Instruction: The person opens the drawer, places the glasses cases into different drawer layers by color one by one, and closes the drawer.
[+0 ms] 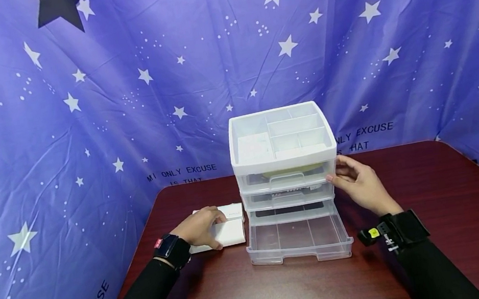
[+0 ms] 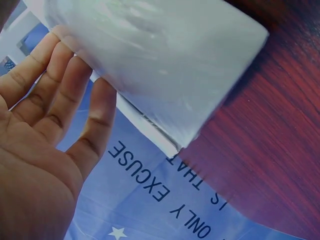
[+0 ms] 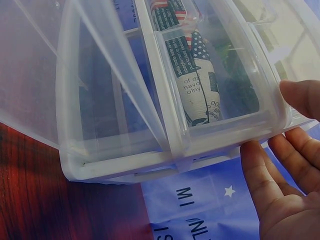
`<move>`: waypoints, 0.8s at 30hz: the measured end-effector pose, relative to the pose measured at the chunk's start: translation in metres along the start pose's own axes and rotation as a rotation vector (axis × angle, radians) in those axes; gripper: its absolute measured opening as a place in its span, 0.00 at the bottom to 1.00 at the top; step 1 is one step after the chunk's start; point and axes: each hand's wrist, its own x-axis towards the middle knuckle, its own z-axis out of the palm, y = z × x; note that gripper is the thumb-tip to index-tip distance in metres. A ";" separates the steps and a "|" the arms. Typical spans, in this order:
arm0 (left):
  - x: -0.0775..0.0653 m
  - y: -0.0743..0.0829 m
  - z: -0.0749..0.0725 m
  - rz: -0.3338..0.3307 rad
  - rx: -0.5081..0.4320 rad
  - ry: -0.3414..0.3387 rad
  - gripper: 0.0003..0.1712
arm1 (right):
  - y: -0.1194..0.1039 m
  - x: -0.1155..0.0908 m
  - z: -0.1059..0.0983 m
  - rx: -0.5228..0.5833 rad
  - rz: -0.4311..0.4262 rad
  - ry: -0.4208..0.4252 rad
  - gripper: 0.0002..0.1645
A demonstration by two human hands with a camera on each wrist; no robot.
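On the table stands a clear plastic drawer unit [image 1: 285,162] with a white compartment top. Its bottom drawer [image 1: 301,251] is pulled out, and I see nothing in it. My right hand [image 1: 361,185] holds the unit's right front corner, thumb at the front and fingers along the side. The right wrist view shows the thumb [image 3: 302,97] and fingertips close on the frame. To the left of the unit, my left hand [image 1: 200,227] grips a white, shiny-wrapped packet [image 1: 230,233]. Its fingers [image 2: 102,107] press one long edge in the left wrist view; the thumb is hidden there.
Behind the gripped packet lies another flat white piece [image 1: 234,211]. A printed item with stars and stripes [image 3: 200,80] sits in a closed drawer. Dark red tabletop [image 1: 430,183] extends right of the unit. A blue star-patterned curtain [image 1: 209,71] hangs behind the table.
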 end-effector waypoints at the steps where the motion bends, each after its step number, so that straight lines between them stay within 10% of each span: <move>1: 0.000 0.000 0.000 0.008 -0.006 0.004 0.35 | 0.000 0.000 0.000 0.002 0.000 -0.001 0.34; 24: -0.021 0.011 -0.036 0.043 -0.164 0.114 0.35 | -0.004 0.000 0.000 0.009 0.004 -0.008 0.34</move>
